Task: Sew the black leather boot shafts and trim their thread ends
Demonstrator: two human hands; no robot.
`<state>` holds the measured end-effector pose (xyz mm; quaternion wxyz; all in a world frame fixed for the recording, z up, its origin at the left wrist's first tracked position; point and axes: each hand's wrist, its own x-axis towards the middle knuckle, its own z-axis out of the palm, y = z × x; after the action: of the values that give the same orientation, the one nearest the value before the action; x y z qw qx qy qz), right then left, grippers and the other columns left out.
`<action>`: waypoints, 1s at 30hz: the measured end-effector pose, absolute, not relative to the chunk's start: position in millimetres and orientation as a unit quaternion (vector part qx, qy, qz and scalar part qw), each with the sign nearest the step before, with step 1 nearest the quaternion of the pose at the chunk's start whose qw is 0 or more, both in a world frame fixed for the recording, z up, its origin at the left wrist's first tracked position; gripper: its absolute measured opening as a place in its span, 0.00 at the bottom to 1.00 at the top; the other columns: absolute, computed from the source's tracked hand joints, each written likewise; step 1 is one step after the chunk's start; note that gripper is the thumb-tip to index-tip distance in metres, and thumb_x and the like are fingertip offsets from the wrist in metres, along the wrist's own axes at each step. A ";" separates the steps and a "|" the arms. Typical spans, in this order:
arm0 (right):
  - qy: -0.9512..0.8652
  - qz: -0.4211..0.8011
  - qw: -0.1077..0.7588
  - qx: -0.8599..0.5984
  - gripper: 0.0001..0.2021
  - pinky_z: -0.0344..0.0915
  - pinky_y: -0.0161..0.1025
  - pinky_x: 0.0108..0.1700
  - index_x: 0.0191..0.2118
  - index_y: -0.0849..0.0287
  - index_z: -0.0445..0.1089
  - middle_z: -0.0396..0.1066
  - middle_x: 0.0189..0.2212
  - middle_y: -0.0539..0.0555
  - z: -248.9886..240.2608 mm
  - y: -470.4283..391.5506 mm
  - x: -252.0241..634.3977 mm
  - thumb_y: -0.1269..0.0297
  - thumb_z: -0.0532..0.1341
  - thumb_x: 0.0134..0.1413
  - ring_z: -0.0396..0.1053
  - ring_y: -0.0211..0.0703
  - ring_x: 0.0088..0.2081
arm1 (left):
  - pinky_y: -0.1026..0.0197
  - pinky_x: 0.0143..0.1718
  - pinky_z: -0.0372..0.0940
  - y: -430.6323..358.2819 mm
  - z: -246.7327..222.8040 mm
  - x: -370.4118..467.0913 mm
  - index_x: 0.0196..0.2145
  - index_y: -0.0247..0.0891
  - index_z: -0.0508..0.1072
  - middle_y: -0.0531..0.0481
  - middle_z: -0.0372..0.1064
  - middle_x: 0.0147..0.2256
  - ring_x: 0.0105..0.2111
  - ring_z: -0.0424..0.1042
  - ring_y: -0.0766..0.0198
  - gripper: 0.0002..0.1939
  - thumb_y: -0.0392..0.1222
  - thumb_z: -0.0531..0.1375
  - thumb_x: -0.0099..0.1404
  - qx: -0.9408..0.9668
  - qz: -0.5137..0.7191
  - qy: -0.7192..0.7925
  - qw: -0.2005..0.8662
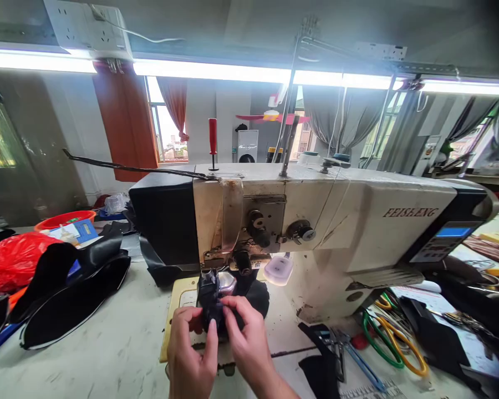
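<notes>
A dark, glossy piece of material (210, 310), perhaps leather, is bunched at the needle area of a large sewing machine (345, 221). My left hand (191, 346) grips its left side, with the thumb on the near face and the fingers curled at the edge. My right hand (247, 338) pinches the same piece from the right between thumb and forefinger. A rounded black flap (258, 299) spreads flat to the right, behind my right fingers. The needle tip is hidden behind the material and metal parts.
Black shoe-like cut pieces (77, 299) and a red plastic bag (16, 257) lie on the left. Green-handled scissors (380, 338), yellow-handled scissors (403, 346) and a blue-handled tool (363, 363) lie on the right. A red-handled screwdriver (213, 138) stands on top of the machine.
</notes>
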<state>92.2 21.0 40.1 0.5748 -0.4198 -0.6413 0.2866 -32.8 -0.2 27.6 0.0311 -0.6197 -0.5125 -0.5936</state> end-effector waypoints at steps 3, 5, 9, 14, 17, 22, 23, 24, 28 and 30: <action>-0.573 0.371 0.597 -0.421 0.10 0.68 0.36 0.36 0.36 0.58 0.70 0.73 0.30 0.54 52.3 20.0 94.8 0.57 0.58 0.61 0.71 0.42 0.32 | 0.64 0.30 0.69 -1.8 28.1 -33.1 0.42 0.35 0.66 0.48 0.65 0.35 0.29 0.67 0.67 0.06 0.36 0.58 0.66 -0.628 -0.597 -0.493 0.077; -0.521 0.412 0.615 -0.424 0.13 0.69 0.35 0.35 0.40 0.59 0.69 0.73 0.30 0.54 53.4 13.2 93.1 0.53 0.61 0.58 0.71 0.43 0.32 | 0.65 0.30 0.69 -3.9 24.9 -33.2 0.41 0.35 0.67 0.48 0.65 0.35 0.29 0.67 0.67 0.06 0.34 0.59 0.66 -0.628 -0.605 -0.480 0.098; -0.508 0.460 0.584 -0.435 0.18 0.68 0.37 0.35 0.40 0.60 0.69 0.71 0.31 0.54 48.1 5.8 86.6 0.49 0.62 0.54 0.69 0.43 0.33 | 0.61 0.37 0.71 -5.1 13.6 -33.0 0.45 0.34 0.68 0.44 0.66 0.40 0.38 0.70 0.62 0.09 0.34 0.57 0.66 -0.630 -0.607 -0.472 0.106; -0.660 0.284 0.539 -0.439 0.14 0.60 0.34 0.31 0.24 0.58 0.63 0.64 0.25 0.51 60.6 12.8 89.6 0.61 0.56 0.60 0.62 0.38 0.28 | 0.59 0.40 0.70 -4.3 4.1 -26.9 0.45 0.35 0.68 0.44 0.67 0.40 0.41 0.70 0.59 0.10 0.34 0.56 0.66 -0.607 -0.619 -0.482 0.127; -0.724 0.168 0.539 -0.397 0.12 0.58 0.32 0.28 0.25 0.57 0.57 0.61 0.26 0.50 68.2 6.5 89.6 0.69 0.52 0.61 0.61 0.35 0.26 | 0.57 0.41 0.70 -7.8 0.9 -15.8 0.46 0.35 0.67 0.43 0.67 0.42 0.42 0.70 0.58 0.11 0.34 0.57 0.65 -0.600 -0.624 -0.482 0.133; -0.721 0.049 0.536 -0.437 0.09 0.60 0.36 0.31 0.28 0.56 0.57 0.61 0.27 0.50 52.0 -10.5 71.5 0.73 0.51 0.58 0.62 0.40 0.29 | 0.49 0.45 0.69 -2.0 -4.0 8.0 0.48 0.39 0.63 0.40 0.62 0.50 0.49 0.68 0.52 0.14 0.39 0.55 0.65 -0.503 -0.675 -0.536 0.065; -0.710 0.029 0.542 -0.448 0.08 0.61 0.39 0.34 0.28 0.56 0.58 0.62 0.29 0.51 47.7 -12.2 67.3 0.73 0.52 0.57 0.63 0.43 0.32 | 0.49 0.45 0.69 2.8 -4.4 10.1 0.47 0.40 0.63 0.40 0.62 0.50 0.48 0.68 0.52 0.13 0.39 0.55 0.64 -0.489 -0.686 -0.535 0.068; -0.701 0.018 0.547 -0.456 0.07 0.62 0.42 0.37 0.29 0.56 0.58 0.63 0.31 0.53 44.0 -13.4 63.8 0.73 0.53 0.56 0.63 0.46 0.36 | 0.49 0.45 0.69 8.3 -4.6 10.7 0.47 0.40 0.64 0.40 0.63 0.50 0.48 0.68 0.53 0.13 0.39 0.55 0.64 -0.484 -0.692 -0.531 0.072; -0.698 0.052 0.550 -0.456 0.05 0.64 0.49 0.46 0.33 0.56 0.64 0.61 0.43 0.58 36.8 -15.3 66.3 0.72 0.54 0.58 0.62 0.52 0.48 | 0.49 0.53 0.65 22.9 -5.0 -1.8 0.59 0.38 0.61 0.38 0.65 0.54 0.53 0.68 0.52 0.23 0.35 0.53 0.66 -0.548 -0.651 -0.515 0.106; -0.717 0.073 0.534 -0.443 0.06 0.66 0.47 0.48 0.38 0.55 0.67 0.62 0.46 0.58 32.5 -13.1 85.6 0.69 0.54 0.61 0.63 0.50 0.49 | 0.51 0.60 0.60 21.6 -4.3 -15.7 0.64 0.36 0.57 0.38 0.63 0.59 0.58 0.64 0.54 0.29 0.30 0.50 0.66 -0.612 -0.599 -0.500 0.128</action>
<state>85.6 -13.1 32.5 0.5335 -0.4432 -0.7166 0.0731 -15.7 21.6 -4.3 0.1281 -0.6124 -0.4996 -0.5992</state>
